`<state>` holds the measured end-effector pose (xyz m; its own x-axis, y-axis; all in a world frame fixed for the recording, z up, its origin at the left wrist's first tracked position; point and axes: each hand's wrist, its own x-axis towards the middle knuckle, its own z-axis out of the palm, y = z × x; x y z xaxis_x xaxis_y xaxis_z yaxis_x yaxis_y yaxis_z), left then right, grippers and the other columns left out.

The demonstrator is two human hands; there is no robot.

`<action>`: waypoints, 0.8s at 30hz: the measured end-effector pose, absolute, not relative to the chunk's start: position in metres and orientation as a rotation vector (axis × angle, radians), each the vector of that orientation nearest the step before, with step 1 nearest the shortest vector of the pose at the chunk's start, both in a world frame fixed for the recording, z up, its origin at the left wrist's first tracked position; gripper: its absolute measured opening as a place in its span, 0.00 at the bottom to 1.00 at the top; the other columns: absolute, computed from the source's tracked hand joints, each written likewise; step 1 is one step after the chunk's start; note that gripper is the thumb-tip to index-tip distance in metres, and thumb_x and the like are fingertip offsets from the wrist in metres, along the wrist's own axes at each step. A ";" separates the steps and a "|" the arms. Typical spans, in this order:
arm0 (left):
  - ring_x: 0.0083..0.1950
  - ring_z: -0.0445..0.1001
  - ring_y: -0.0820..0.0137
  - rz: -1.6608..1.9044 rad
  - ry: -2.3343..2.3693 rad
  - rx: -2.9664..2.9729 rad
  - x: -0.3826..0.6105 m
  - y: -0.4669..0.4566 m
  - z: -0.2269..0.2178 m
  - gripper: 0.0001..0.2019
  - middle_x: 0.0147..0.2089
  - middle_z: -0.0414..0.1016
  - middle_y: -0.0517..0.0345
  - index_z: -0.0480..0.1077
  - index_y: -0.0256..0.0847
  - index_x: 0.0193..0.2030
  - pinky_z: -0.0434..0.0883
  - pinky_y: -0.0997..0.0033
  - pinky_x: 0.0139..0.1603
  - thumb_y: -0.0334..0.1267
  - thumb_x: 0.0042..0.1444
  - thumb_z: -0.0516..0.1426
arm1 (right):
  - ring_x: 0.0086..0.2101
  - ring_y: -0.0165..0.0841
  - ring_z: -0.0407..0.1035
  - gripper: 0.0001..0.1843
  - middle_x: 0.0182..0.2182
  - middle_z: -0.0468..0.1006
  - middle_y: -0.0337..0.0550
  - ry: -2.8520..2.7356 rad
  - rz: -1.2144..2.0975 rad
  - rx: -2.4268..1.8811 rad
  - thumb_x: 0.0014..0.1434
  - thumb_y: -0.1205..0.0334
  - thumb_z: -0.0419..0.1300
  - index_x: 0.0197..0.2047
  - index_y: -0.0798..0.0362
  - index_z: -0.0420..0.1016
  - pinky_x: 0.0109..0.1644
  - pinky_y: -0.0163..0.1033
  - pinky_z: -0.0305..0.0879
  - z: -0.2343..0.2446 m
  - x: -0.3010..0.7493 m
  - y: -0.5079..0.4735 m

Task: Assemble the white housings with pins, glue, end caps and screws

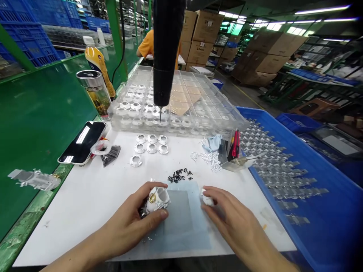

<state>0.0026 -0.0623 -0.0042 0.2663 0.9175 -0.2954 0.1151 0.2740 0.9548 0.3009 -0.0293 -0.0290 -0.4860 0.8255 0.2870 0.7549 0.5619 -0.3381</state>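
Note:
My left hand [141, 215] is wrapped round a white housing [157, 198] with a round opening and a coil of brass-coloured wire on its side. A small white part [207, 198] is pinched between the thumb and fingers of my right hand [229, 211]; my fingers cover much of it. Both hands are just over a pale blue mat [195, 230]. Beyond them lies a loose pile of small black pieces [178, 176]. Several white ring-shaped parts [152, 148] sit in rows farther back. A black electric screwdriver [164, 56] hangs above, bit pointing down.
A clear divided tray [221, 113] with ring parts stands behind. At right are small white pieces [212, 158], a clear box [227, 162] with a red cutter and a blue bin [326, 223] of grey parts. A phone [83, 143] and bottles are left. A person in orange [147, 43] sits beyond.

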 end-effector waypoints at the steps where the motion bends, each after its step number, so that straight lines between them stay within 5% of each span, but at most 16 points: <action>1: 0.53 0.73 0.58 0.763 1.191 1.176 0.004 -0.062 -0.003 0.21 0.51 0.77 0.56 0.68 0.50 0.61 0.70 0.64 0.54 0.52 0.65 0.60 | 0.51 0.43 0.78 0.18 0.54 0.79 0.51 -2.398 0.283 -1.277 0.71 0.59 0.58 0.63 0.46 0.66 0.50 0.48 0.80 -0.029 0.299 -0.032; 9: 0.54 0.74 0.58 0.800 1.248 1.408 0.009 -0.063 -0.005 0.13 0.52 0.78 0.55 0.76 0.49 0.51 0.70 0.68 0.52 0.48 0.62 0.63 | 0.55 0.43 0.75 0.22 0.59 0.75 0.48 -2.455 0.562 -1.371 0.69 0.57 0.62 0.63 0.43 0.65 0.54 0.52 0.79 -0.018 0.294 -0.039; 17: 0.49 0.77 0.66 0.687 1.090 1.716 0.005 -0.066 -0.013 0.18 0.52 0.76 0.57 0.71 0.51 0.60 0.74 0.72 0.49 0.35 0.64 0.61 | 0.59 0.47 0.70 0.27 0.61 0.74 0.51 -2.501 0.568 -1.379 0.68 0.57 0.63 0.67 0.48 0.64 0.60 0.57 0.75 -0.009 0.284 -0.034; 24: 0.46 0.78 0.71 0.666 0.999 1.881 0.006 -0.068 -0.014 0.25 0.54 0.75 0.62 0.65 0.57 0.64 0.73 0.77 0.46 0.32 0.64 0.61 | 0.55 0.37 0.74 0.23 0.58 0.76 0.40 -2.193 0.889 -1.324 0.66 0.60 0.64 0.63 0.39 0.69 0.57 0.42 0.78 -0.002 0.277 -0.038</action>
